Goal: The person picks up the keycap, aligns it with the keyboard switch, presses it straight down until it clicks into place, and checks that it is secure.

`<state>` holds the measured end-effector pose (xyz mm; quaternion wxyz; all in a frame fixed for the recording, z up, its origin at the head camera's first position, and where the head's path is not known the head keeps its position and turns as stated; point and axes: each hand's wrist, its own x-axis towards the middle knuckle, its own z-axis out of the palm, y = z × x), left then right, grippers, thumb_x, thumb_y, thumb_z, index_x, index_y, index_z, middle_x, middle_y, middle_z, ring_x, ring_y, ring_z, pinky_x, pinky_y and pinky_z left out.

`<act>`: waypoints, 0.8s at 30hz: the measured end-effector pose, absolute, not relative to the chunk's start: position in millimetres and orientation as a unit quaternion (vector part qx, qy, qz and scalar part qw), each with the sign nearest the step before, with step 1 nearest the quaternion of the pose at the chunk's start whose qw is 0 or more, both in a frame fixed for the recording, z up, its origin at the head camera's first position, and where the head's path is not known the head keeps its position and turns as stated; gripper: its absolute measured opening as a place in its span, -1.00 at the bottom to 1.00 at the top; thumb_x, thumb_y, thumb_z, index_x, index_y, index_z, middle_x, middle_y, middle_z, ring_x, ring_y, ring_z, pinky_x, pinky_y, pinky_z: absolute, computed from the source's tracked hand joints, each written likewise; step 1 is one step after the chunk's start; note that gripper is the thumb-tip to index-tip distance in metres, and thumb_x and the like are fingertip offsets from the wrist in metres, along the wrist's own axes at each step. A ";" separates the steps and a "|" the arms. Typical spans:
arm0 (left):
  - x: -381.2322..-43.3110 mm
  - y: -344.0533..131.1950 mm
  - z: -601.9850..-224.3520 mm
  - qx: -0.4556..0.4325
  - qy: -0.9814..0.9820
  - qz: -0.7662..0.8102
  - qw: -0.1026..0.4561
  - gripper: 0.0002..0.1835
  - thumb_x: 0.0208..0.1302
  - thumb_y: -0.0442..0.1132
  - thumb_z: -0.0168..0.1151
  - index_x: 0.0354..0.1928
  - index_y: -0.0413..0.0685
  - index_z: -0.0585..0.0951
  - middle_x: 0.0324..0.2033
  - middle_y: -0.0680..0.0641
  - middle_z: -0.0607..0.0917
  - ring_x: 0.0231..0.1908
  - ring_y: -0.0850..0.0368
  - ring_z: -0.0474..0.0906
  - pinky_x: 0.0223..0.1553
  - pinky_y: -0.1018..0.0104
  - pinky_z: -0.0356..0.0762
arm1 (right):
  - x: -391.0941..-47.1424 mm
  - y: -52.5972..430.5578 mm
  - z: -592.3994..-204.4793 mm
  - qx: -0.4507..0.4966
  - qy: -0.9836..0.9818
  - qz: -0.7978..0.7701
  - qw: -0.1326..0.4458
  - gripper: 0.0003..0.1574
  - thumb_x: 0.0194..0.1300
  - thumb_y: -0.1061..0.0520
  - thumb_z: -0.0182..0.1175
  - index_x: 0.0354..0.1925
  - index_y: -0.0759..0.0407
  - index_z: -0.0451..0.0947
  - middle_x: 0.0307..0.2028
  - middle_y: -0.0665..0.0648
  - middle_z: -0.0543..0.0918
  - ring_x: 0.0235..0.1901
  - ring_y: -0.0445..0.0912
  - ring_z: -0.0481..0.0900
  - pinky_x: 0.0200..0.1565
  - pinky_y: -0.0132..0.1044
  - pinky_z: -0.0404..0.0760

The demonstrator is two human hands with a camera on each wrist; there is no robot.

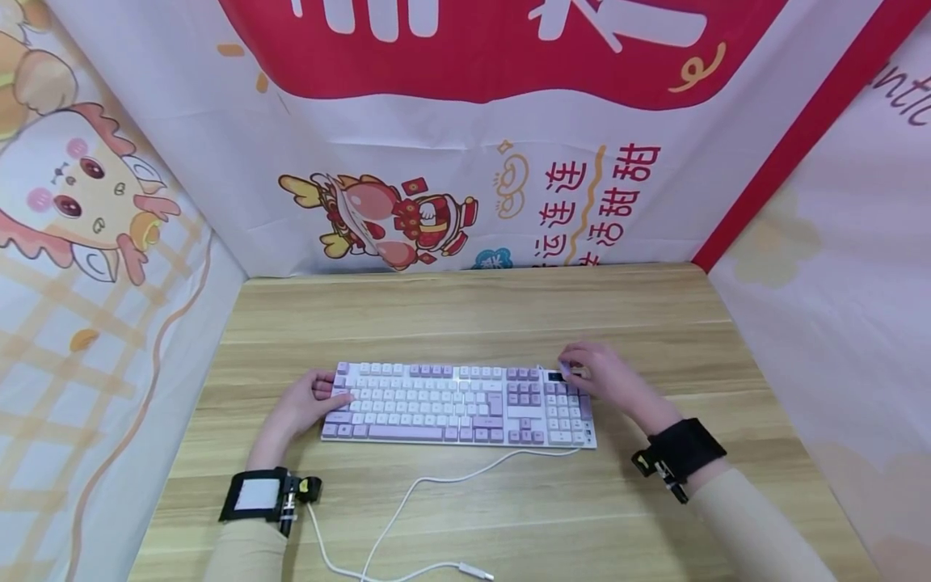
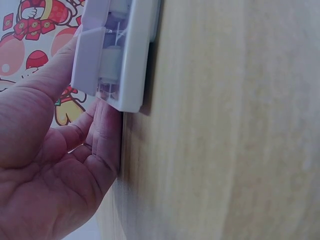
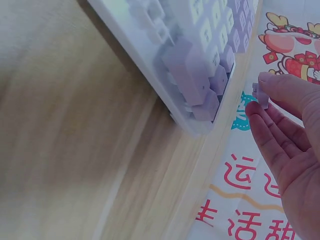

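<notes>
A white and lavender keyboard (image 1: 422,408) lies flat on the wooden table in the head view. At its left end, my left hand (image 1: 300,406) grips the edge, thumb over the keys and the other fingers against the side. The left wrist view shows that corner of the keyboard (image 2: 131,75) close up. Over the upper right of the keyboard, my right hand (image 1: 607,376) pinches a small lavender keycap (image 3: 263,96) between thumb and fingertips, held apart from the keys. A dark patch (image 1: 556,377) shows among the keys below that hand.
From the keyboard a white cable (image 1: 422,480) runs across the table toward the front, its plug (image 1: 476,571) near the bottom edge. The wooden table (image 1: 465,323) meets printed cloth walls (image 1: 451,129) at the back and sides. Black camera straps (image 1: 687,454) circle both wrists.
</notes>
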<state>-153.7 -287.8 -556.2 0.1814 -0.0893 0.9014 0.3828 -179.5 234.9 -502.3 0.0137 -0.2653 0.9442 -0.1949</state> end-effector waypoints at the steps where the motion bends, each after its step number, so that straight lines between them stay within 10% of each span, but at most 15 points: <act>1: -153.5 -287.9 -556.3 -0.088 0.901 0.383 0.181 -0.12 0.16 0.27 0.37 0.30 -0.22 0.38 0.04 -0.22 0.57 0.01 -0.04 0.52 0.03 0.13 0.52 | -177.0 235.8 -503.2 -0.266 0.944 -0.197 0.010 -0.60 0.21 0.17 0.40 0.02 0.26 0.66 0.01 0.23 0.71 0.04 0.13 0.68 0.11 0.05 0.65; 24: -153.6 -288.4 -558.0 -0.073 0.907 0.377 0.173 -0.11 0.14 0.31 0.36 0.27 -0.23 0.40 0.04 -0.24 0.60 0.03 -0.08 0.55 0.08 0.05 0.56 | -107.5 263.7 -516.3 -0.288 0.934 -0.209 -0.009 -0.63 -0.01 0.29 0.50 -0.16 0.25 0.70 -0.10 0.22 0.75 -0.09 0.06 0.72 0.00 -0.05 0.71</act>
